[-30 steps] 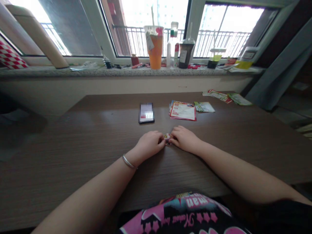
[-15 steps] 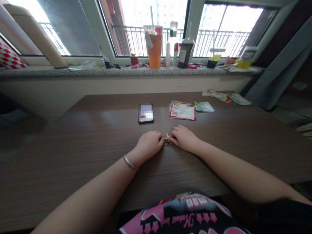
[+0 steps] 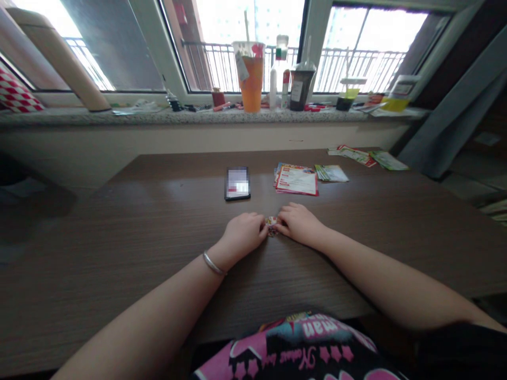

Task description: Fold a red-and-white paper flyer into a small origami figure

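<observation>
A small folded piece of printed paper (image 3: 271,225), red and white, lies on the dark wooden table (image 3: 119,232) between my two hands. My left hand (image 3: 243,235), with a silver bangle on its wrist, pinches the paper's left side with curled fingers. My right hand (image 3: 299,224) pinches its right side in the same way. Most of the paper is hidden by my fingertips.
A black phone (image 3: 237,183) lies beyond my hands, with a stack of red-edged leaflets (image 3: 297,180) to its right and more leaflets (image 3: 358,155) further back. The window sill (image 3: 158,117) holds an orange drink cup (image 3: 251,76), bottles and other cups.
My hands have stayed on the small folded paper with only slight finger shifts. Nothing else has moved.
</observation>
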{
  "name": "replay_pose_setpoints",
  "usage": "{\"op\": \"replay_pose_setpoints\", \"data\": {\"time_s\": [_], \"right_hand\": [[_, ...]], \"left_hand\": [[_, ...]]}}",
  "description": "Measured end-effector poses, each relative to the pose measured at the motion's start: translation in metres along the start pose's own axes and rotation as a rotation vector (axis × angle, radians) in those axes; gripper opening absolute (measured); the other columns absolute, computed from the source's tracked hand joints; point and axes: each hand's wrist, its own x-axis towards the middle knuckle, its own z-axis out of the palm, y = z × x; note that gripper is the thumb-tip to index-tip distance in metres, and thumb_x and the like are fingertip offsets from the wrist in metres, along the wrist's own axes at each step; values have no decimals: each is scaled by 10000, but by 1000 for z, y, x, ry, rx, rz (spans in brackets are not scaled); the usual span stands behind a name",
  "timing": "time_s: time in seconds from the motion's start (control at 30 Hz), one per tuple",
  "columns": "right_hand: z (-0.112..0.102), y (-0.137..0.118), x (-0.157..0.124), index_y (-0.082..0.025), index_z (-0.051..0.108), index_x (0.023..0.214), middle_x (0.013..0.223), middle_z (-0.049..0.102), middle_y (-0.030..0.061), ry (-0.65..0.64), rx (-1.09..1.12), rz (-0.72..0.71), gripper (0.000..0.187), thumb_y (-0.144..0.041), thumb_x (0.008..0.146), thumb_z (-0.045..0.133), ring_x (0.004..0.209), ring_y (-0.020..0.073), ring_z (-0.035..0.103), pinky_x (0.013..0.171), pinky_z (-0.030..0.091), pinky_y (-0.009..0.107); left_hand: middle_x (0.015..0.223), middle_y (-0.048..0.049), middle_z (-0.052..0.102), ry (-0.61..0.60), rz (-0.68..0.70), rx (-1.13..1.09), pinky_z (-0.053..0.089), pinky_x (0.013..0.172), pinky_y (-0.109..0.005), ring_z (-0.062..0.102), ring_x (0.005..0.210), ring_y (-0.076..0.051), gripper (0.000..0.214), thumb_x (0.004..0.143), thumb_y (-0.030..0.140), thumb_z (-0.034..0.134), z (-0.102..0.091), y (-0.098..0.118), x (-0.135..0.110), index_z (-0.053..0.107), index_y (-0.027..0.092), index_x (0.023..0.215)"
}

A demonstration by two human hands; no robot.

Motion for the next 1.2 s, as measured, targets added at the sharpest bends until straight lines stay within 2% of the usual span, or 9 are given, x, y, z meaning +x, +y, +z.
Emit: {"op": "replay_pose_setpoints", "data": {"time_s": [0.2, 0.37, 0.73, 1.0, 1.2], "right_hand": [[-2, -1, 0, -173, 664, 767, 832, 673, 80, 2, 16, 23, 290, -405, 900, 550, 857, 215, 557, 752, 343, 320], [-3, -2, -1, -180, 660, 758, 816, 672, 69, 9, 29, 36, 275, -400, 889, 561, 841, 217, 552, 718, 325, 317], [4, 4, -2, -182, 622, 734, 784, 646, 43, 41, 114, 9, 222, -362, 863, 606, 770, 178, 521, 703, 310, 289], [10, 9, -2, -187, 607, 778, 766, 646, 22, 66, 207, 33, 190, -364, 842, 636, 740, 168, 504, 681, 302, 272], [13, 12, -3, -184, 628, 827, 800, 636, 29, 138, 227, 30, 178, -361, 846, 634, 765, 168, 511, 706, 316, 273]], "left_hand": [[835, -67, 655, -8, -18, 0, 436, 646, -294, 614, 777, -214, 240, 913, 342, 452, -2, 2, -1, 590, 189, 789], [833, -48, 656, -13, -75, -43, 409, 608, -268, 622, 765, -203, 209, 910, 399, 482, 0, -1, -1, 548, 203, 938], [875, -27, 649, -78, 4, -195, 385, 595, -254, 592, 750, -176, 118, 879, 315, 524, -3, -13, -1, 576, 215, 913], [944, -18, 597, -35, 124, -269, 436, 707, -263, 578, 833, -169, 130, 888, 265, 501, 4, -24, -2, 597, 233, 970], [985, -43, 595, 68, 150, -215, 460, 810, -284, 577, 914, -178, 190, 892, 197, 474, 6, -21, -2, 637, 224, 988]]}}
